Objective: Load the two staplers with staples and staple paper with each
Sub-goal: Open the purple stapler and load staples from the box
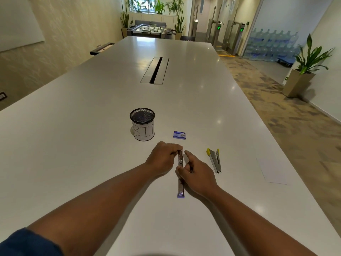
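Note:
A purple-ended stapler [180, 187] lies unfolded flat in a long line on the white table [92, 145]. My left hand [162, 157] pinches its far end, fingers closed on the metal. My right hand [197, 174] grips its middle from the right, index finger stretched forward. A second stapler with yellow ends [215, 160] lies partly unfolded to the right, untouched. A small blue staple box [179, 135] sits just beyond the hands. White paper [271, 169] lies at the right near the table edge.
A black mesh cup labelled BIN [143, 124] stands left of the staple box. A cable slot [155, 70] is set in the table's middle farther away. The table's right edge runs diagonally past the paper, with carpeted floor beyond it.

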Tool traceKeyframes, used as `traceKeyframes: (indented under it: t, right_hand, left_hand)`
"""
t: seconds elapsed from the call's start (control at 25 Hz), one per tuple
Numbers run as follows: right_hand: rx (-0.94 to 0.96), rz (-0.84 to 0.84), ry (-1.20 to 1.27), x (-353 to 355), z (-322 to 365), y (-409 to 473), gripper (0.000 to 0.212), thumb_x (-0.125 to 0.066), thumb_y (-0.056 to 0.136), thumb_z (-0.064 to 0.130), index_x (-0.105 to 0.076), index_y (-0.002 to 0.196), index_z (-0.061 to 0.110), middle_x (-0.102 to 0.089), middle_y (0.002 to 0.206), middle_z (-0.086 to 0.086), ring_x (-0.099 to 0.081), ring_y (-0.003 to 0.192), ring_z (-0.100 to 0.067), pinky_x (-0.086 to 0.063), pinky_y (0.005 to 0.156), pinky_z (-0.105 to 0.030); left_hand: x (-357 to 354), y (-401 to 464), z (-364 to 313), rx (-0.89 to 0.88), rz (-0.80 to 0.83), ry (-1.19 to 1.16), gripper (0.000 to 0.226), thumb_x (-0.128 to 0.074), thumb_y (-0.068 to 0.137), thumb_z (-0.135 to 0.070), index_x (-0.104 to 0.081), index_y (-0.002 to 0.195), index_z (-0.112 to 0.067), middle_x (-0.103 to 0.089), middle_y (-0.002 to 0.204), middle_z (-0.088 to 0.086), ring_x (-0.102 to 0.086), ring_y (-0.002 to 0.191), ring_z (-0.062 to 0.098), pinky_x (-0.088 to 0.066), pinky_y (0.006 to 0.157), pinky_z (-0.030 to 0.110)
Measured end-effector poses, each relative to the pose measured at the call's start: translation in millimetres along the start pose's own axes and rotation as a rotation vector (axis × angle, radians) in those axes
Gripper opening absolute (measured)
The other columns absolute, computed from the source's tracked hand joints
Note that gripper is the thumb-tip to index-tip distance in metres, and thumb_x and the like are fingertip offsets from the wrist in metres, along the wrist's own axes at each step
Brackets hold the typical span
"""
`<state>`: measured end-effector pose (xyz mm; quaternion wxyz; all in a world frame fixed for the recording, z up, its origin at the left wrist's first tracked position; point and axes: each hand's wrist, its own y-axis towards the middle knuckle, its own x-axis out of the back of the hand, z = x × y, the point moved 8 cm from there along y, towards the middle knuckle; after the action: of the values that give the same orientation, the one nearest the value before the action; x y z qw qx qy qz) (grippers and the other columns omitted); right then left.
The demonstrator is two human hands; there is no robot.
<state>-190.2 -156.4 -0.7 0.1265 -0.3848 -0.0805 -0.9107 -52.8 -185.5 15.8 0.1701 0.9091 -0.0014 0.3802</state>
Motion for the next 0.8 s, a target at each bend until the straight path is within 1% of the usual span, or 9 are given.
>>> traceKeyframes:
  t: [0.04,0.12,0.2,0.24,0.32,0.48,0.64,0.72,0.8]
  right_hand:
    - [-0.031,0.036,0.02,0,-4,4,0.067,-0.061,0.091,0.043,-0.039,0.153,0.029,-0.071,0.072,0.015,-0.066,0.083,-0.002,-0.054,0.079,-0.035]
    - [-0.055,0.1,0.03,1,-9,14,0.077,-0.068,0.088,0.043,-0.034,0.156,0.027,-0.073,0.075,0.017,-0.068,0.087,-0.001,-0.054,0.086,-0.037]
    - [-0.044,0.159,0.039,2,-10,22,0.084,-0.073,0.084,0.043,-0.031,0.156,0.03,-0.074,0.075,0.012,-0.07,0.083,-0.005,-0.056,0.087,-0.041]
    - [-0.034,0.182,0.058,3,-11,25,0.087,-0.075,0.083,0.042,-0.031,0.156,0.03,-0.074,0.075,0.008,-0.071,0.081,-0.007,-0.056,0.088,-0.044]
    - [-0.011,0.216,0.086,4,-12,30,0.088,-0.079,0.081,0.042,-0.033,0.155,0.032,-0.074,0.075,0.003,-0.071,0.076,-0.01,-0.057,0.087,-0.046]
    - [0.03,0.271,0.048,3,-11,36,0.077,-0.082,0.077,0.045,-0.043,0.144,0.042,-0.074,0.073,0.003,-0.07,0.071,-0.009,-0.058,0.083,-0.048]
    - [0.019,0.298,0.025,2,-12,40,0.073,-0.085,0.074,0.045,-0.048,0.136,0.042,-0.071,0.067,0.004,-0.066,0.066,-0.011,-0.057,0.082,-0.048]
    - [0.017,0.304,0.03,2,-12,41,0.065,-0.086,0.074,0.043,-0.051,0.129,0.04,-0.07,0.065,0.001,-0.062,0.063,-0.011,-0.057,0.082,-0.049]
    - [0.026,0.302,0.041,2,-11,42,0.056,-0.086,0.075,0.041,-0.054,0.12,0.038,-0.071,0.069,-0.003,-0.062,0.064,-0.013,-0.056,0.082,-0.049]
  left_hand:
    - [0,0,-1,-0.031,0.004,0.003,0.029,-0.053,0.095,0.002,-0.072,0.086,-0.017,-0.067,0.069,-0.005,-0.061,0.065,0.021,-0.047,0.065,0.033]
    - [-3,0,2,-0.041,0.017,0.009,0.026,-0.054,0.098,-0.005,-0.074,0.093,-0.022,-0.068,0.075,-0.01,-0.062,0.071,0.021,-0.048,0.071,0.034]
    - [-4,0,9,0.007,-0.008,0.043,0.023,-0.056,0.099,-0.012,-0.074,0.111,-0.021,-0.075,0.099,-0.003,-0.065,0.094,0.024,-0.053,0.084,0.04]
    - [-5,0,12,0.02,-0.025,0.065,0.024,-0.057,0.099,-0.014,-0.072,0.116,-0.018,-0.075,0.109,0.0,-0.063,0.102,0.024,-0.053,0.089,0.041]
    - [-6,2,15,0.0,-0.032,0.083,0.02,-0.057,0.098,-0.014,-0.072,0.111,-0.016,-0.073,0.11,0.001,-0.062,0.1,0.022,-0.053,0.089,0.043]
    - [-7,2,18,-0.014,-0.034,0.082,0.022,-0.056,0.096,-0.013,-0.073,0.11,-0.017,-0.071,0.111,-0.001,-0.061,0.1,0.021,-0.052,0.089,0.041]
    - [-10,2,23,0.027,-0.032,0.068,0.029,-0.056,0.095,-0.014,-0.075,0.117,-0.021,-0.07,0.124,-0.002,-0.059,0.111,0.021,-0.049,0.093,0.033]
    - [-10,2,25,0.048,-0.038,0.058,0.03,-0.056,0.095,-0.015,-0.075,0.117,-0.022,-0.07,0.125,-0.002,-0.058,0.113,0.022,-0.05,0.095,0.034]
    - [-11,2,24,0.053,-0.036,0.06,0.03,-0.056,0.094,-0.017,-0.076,0.116,-0.021,-0.07,0.125,-0.001,-0.059,0.114,0.023,-0.051,0.096,0.037]
